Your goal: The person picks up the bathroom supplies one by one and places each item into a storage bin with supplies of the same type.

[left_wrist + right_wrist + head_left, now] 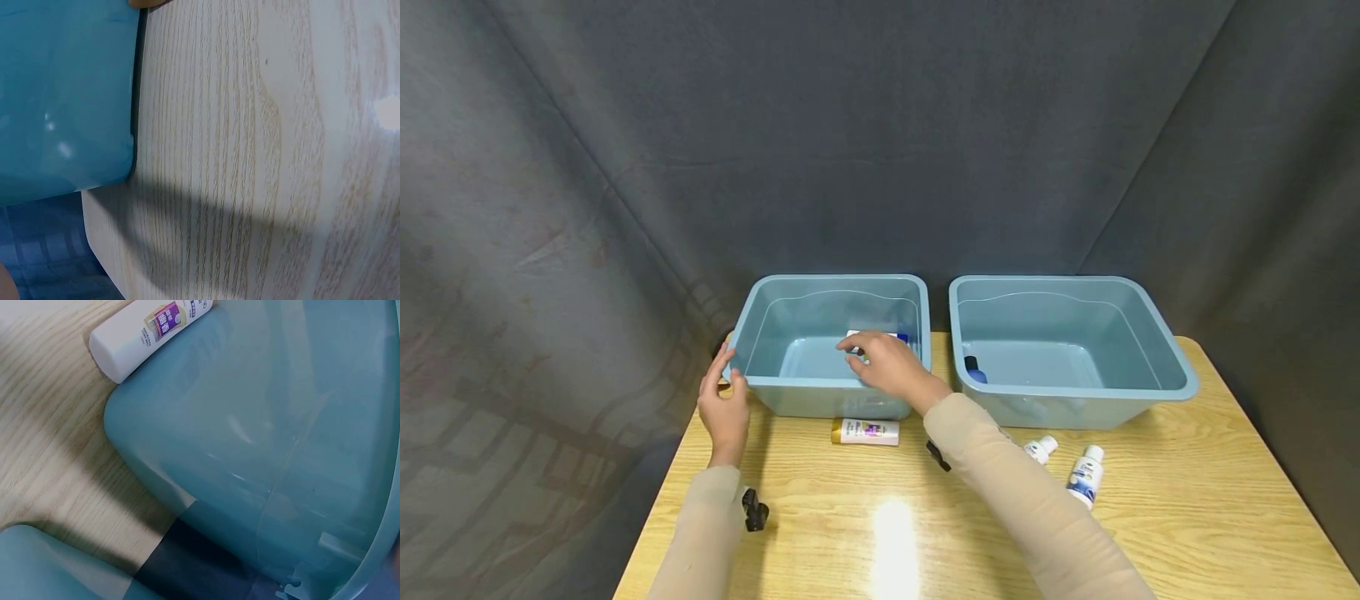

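In the head view my left hand (pixel 724 412) is at the near left corner of the left blue bin (pixel 820 383), fingers along its side and thumb toward its front. Inside that bin, a white bottle with a blue cap (pixel 902 337) lies partly hidden behind my right hand (pixel 883 362). The right hand reaches over the bin's front rim with fingers bent loosely and a gap between thumb and index finger. Something small and yellow-green shows by the fingertips, too small to tell. Against the bin's front lies a white bottle with a gold cap (pixel 870 432), also seen in the right wrist view.
The right blue bin (pixel 1075 392) stands beside the left one, holding a blue bottle with a dark cap (pixel 975 370). Two white bottles lie on the wooden table (pixel 820 517): one (pixel 1086 477) right of my forearm, another (pixel 1040 449) partly behind it. A grey curtain hangs behind.
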`<control>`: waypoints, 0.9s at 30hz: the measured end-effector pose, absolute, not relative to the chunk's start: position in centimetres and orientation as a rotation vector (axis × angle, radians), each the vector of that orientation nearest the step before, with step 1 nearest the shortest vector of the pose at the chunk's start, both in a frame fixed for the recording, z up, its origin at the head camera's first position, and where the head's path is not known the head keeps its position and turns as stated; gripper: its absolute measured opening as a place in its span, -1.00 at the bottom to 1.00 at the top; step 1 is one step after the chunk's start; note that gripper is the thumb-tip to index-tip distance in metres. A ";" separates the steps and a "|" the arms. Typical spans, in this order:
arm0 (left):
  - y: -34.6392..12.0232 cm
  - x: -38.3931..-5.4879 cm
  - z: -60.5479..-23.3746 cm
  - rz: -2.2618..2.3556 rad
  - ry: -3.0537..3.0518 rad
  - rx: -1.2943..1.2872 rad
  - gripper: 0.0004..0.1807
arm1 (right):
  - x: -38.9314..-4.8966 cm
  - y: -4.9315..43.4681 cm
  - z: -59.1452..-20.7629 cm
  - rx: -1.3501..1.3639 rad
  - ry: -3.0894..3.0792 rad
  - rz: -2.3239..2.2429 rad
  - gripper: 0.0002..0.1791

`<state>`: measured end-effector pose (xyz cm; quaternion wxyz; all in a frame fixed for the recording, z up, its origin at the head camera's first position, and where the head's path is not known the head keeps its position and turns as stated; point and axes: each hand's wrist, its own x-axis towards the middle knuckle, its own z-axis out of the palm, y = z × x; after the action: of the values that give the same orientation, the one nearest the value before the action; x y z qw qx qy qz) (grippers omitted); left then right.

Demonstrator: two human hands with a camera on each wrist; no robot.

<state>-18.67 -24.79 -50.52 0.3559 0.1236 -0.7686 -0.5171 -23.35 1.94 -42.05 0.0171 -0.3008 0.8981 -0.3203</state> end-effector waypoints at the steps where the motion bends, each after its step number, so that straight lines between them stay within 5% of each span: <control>1: -24.8 -18.7 -50.5 -1.333 -1.984 0.320 -0.60 | -23.3 1.9 -42.1 -0.943 2.804 -1.009 -0.70; 27: -24.5 -18.9 -50.3 -1.361 -1.979 0.330 -0.58 | -20.1 2.7 -41.3 -0.985 2.980 -1.329 -0.76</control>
<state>-18.89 -24.52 -50.35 0.3512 0.1274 -0.7643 -0.5256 -20.06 2.74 -41.27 -0.1331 -0.2864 0.8666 -0.3865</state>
